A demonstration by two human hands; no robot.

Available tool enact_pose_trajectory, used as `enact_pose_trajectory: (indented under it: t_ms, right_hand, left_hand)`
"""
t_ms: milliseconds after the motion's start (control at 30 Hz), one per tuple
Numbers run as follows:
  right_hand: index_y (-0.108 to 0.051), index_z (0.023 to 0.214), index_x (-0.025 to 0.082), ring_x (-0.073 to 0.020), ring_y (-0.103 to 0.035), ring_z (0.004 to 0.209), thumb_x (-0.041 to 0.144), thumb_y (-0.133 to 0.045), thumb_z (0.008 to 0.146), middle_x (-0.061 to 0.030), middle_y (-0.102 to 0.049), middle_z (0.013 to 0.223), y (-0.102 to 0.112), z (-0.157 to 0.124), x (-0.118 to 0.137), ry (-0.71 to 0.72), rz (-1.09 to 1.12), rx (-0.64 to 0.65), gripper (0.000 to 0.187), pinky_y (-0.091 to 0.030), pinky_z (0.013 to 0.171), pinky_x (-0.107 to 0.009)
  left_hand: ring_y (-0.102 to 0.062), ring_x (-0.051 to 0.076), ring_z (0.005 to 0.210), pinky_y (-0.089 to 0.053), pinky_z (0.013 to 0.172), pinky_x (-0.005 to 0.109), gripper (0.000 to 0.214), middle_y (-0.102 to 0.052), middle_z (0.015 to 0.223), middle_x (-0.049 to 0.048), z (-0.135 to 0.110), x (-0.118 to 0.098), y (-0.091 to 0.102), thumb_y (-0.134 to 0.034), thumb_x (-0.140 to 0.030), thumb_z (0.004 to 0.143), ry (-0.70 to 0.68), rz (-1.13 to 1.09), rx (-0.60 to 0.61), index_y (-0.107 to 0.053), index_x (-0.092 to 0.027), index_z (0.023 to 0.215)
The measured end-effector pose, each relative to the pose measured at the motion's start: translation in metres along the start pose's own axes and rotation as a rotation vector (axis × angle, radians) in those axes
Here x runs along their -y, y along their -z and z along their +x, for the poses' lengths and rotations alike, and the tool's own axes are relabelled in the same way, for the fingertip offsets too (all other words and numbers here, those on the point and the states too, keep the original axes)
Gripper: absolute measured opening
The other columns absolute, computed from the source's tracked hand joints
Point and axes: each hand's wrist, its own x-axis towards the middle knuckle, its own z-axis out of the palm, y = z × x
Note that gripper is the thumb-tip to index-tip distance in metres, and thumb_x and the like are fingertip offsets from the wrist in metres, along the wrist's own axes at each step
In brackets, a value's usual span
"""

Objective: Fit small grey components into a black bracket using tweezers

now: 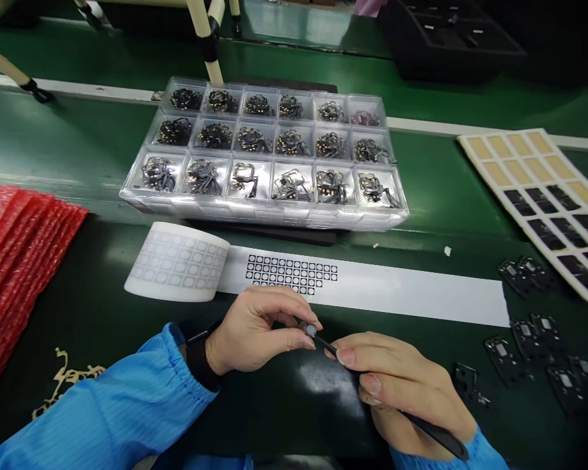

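- Left hand point(262, 326): fingers clamped on small round-faced part point(311, 329) at their tips
- Right hand point(406, 385): fingers closed around black tool point(436, 434), tip at the part
- White strip point(411, 294) just beyond left fingers

Assembly workshop — compartmented parts tray point(267, 209)

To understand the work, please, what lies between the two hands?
In the head view: the tip of a black tool and a small round part.
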Motion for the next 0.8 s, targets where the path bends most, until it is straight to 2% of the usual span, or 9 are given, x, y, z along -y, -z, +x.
enact_pose_trajectory:
  t_ms: [233, 433, 667, 800]
  right_hand:
    - [-0.070, 0.132, 0.016, -0.0298, -0.081, 0.110, 0.000, -0.056, 0.100, -0.0152, -0.083, 0.119, -0.0024, -0.0041, 0.0004, -0.035, 0.003, -0.019, 0.039, -0.074, 0.085, -0.049]
    - [-0.069, 0.131, 0.010, -0.0301, -0.080, 0.114, -0.005, -0.058, 0.095, -0.0172, -0.081, 0.122, -0.0007, 0.0001, -0.0022, 0.030, 0.029, 0.014, 0.041, -0.073, 0.087, -0.047]
    - [-0.070, 0.127, 0.011, -0.0296, -0.080, 0.113, -0.004, -0.059, 0.096, -0.0175, -0.081, 0.119, -0.0008, 0.0049, 0.0009, 0.017, 0.022, 0.016, 0.036, -0.074, 0.087, -0.045]
    - [-0.069, 0.132, 0.011, -0.0298, -0.079, 0.115, -0.006, -0.058, 0.096, -0.0167, -0.080, 0.124, -0.0010, -0.0002, 0.0009, -0.002, 0.035, 0.007, 0.041, -0.073, 0.088, -0.048]
  left_hand:
    - [-0.078, 0.018, 0.080, -0.067, 0.069, 0.027, 0.031, -0.084, 0.098, 0.0108, 0.0002, 0.0021, 0.0003, -0.090, -0.007, 0.078, -0.021, -0.031, 0.012, -0.086, -0.021, 0.105]
    - [-0.080, 0.020, 0.085, -0.066, 0.070, 0.027, 0.029, -0.083, 0.096, 0.0097, -0.0019, 0.0033, 0.0017, -0.086, -0.002, 0.081, -0.027, 0.013, 0.028, -0.085, -0.020, 0.103]
    - [-0.081, 0.020, 0.091, -0.068, 0.071, 0.024, 0.048, -0.081, 0.101, 0.0087, -0.0035, 0.0060, 0.0005, -0.087, 0.002, 0.078, -0.020, -0.102, 0.014, -0.082, -0.024, 0.118]
    - [-0.081, 0.022, 0.093, -0.069, 0.072, 0.027, 0.047, -0.078, 0.106, 0.0093, -0.0037, 0.0036, 0.0006, -0.084, 0.004, 0.079, -0.032, -0.163, 0.053, -0.083, -0.024, 0.118]
